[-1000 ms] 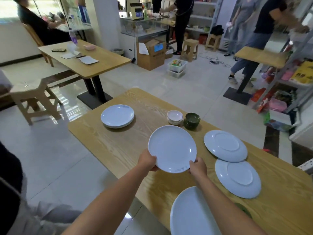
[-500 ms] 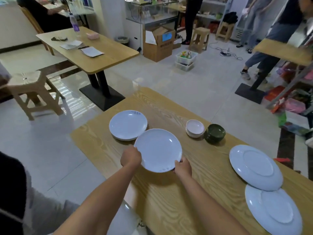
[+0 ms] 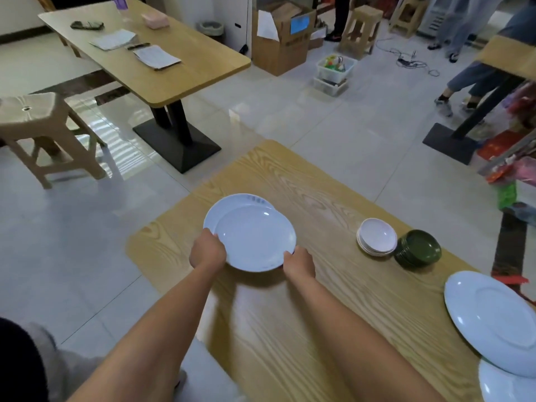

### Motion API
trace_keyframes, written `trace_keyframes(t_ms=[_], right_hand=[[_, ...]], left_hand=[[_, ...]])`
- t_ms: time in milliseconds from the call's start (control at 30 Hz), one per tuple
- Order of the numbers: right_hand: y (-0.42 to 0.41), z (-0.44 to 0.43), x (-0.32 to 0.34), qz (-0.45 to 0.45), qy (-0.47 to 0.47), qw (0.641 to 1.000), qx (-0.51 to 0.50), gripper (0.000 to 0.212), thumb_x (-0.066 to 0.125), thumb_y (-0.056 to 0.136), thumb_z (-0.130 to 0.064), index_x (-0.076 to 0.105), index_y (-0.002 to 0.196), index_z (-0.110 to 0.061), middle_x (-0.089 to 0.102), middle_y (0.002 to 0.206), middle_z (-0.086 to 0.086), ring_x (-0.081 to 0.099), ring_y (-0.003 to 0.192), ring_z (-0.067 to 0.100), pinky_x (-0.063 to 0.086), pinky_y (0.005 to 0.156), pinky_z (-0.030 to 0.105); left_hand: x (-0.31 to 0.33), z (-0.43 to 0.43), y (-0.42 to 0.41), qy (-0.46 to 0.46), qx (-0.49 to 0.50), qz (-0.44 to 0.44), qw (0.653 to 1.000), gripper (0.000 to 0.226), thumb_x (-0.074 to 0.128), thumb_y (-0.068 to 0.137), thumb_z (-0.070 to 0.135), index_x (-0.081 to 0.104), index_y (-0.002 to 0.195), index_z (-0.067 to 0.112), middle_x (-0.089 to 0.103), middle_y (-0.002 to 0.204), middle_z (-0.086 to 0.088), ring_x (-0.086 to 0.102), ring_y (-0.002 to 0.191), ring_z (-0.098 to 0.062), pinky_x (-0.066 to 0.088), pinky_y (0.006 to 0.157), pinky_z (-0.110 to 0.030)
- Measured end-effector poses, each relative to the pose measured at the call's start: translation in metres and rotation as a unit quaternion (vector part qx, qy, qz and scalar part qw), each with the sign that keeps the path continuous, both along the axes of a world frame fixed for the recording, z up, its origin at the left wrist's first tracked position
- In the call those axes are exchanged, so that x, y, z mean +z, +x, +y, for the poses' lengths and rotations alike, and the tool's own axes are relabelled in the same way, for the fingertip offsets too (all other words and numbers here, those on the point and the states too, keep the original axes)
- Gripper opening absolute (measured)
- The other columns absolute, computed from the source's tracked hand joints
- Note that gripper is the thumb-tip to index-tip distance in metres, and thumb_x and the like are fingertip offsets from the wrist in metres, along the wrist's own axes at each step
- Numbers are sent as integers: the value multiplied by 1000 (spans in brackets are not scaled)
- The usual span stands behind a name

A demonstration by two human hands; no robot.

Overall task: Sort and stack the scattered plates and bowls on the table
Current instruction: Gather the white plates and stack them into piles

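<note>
The held plate [image 3: 255, 237] hides most of the lower plate [image 3: 240, 200]; edge crops the nearest plate [image 3: 507, 384].

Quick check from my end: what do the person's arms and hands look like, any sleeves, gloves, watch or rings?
Both forearms are bare as far as the frame shows, with no sleeve in view. The left hand and right hand wear no gloves. No watch, band or ring is visible from this side.

Plates [image 3: 255, 237]: plain white, the lower one [image 3: 232, 202] with small blue marks at its rim. Bowls: one white stack [image 3: 377, 235], one dark green [image 3: 419, 249]. Worktop [image 3: 319, 329]: light wood-grain.
</note>
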State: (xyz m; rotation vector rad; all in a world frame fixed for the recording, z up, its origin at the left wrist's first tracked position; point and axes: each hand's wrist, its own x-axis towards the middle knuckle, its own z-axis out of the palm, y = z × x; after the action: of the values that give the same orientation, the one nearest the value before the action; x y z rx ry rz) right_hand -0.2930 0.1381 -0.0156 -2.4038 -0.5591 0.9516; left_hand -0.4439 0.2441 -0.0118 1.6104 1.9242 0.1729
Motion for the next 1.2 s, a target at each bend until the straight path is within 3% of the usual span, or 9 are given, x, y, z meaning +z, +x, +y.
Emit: trace_keyframes(t_ms=[233,467,600,700,833,1067,1133,1200], right_hand=[[0,32,2,-1,-6,999,53,35,37,94,-18,60,118,-7,61,122,17,58,111,33,44,87,32],[2,27,0,-4,-31,992,122,43,38,95,-26,45,135,-11,53,135,14,51,123,32,41,98,36],[24,-1,7,-84,-11,988,126,38,38,96,-27,46,131,-13,55,134,12,52,122,30,42,95,36],[55,-49,13,-179,6,978,108,36,38,95,-22,51,128,-18,59,127,8,54,117,27,44,91,35],[106,-153,18,-315,-32,940,129,32,42,94,-15,55,123,-17,61,119,2,53,113,21,40,93,35],[178,-350,35,-403,-126,907,-2,20,62,77,-1,68,95,-7,67,89,10,64,84,33,50,68,41],[190,-384,34,-389,-160,907,-19,25,63,81,-7,66,105,-6,66,101,13,63,94,34,50,78,43],[205,-418,27,-366,-216,905,-16,41,56,89,-21,53,129,-10,56,128,11,52,119,29,40,98,42]], left_hand=[[3,15,7,1,26,0,1000,40,33,103,29,56,118,1,59,121,-19,57,110,-38,46,87,-41],[6,12,16,0,-24,80,997,46,30,103,31,47,129,-3,33,138,-20,49,118,-37,43,95,-45],[13,1,37,60,-138,158,976,55,28,103,36,21,149,7,20,152,-20,30,135,-37,32,108,-43],[13,-19,71,116,-251,162,947,59,27,103,35,9,153,9,7,159,-19,14,145,-36,23,113,-44],[9,-69,133,157,-383,150,898,63,28,102,37,3,153,11,3,160,-16,9,148,-31,17,116,-43],[2,-216,229,158,-525,88,832,60,27,103,35,4,153,11,6,160,-15,12,147,-31,17,118,-41],[-2,-246,245,166,-569,99,799,61,31,102,22,0,153,13,-3,161,-14,6,148,-30,15,118,-41],[-7,-281,264,187,-626,112,748,68,32,98,9,-7,153,14,-11,160,-13,-2,149,-31,8,120,-43]])
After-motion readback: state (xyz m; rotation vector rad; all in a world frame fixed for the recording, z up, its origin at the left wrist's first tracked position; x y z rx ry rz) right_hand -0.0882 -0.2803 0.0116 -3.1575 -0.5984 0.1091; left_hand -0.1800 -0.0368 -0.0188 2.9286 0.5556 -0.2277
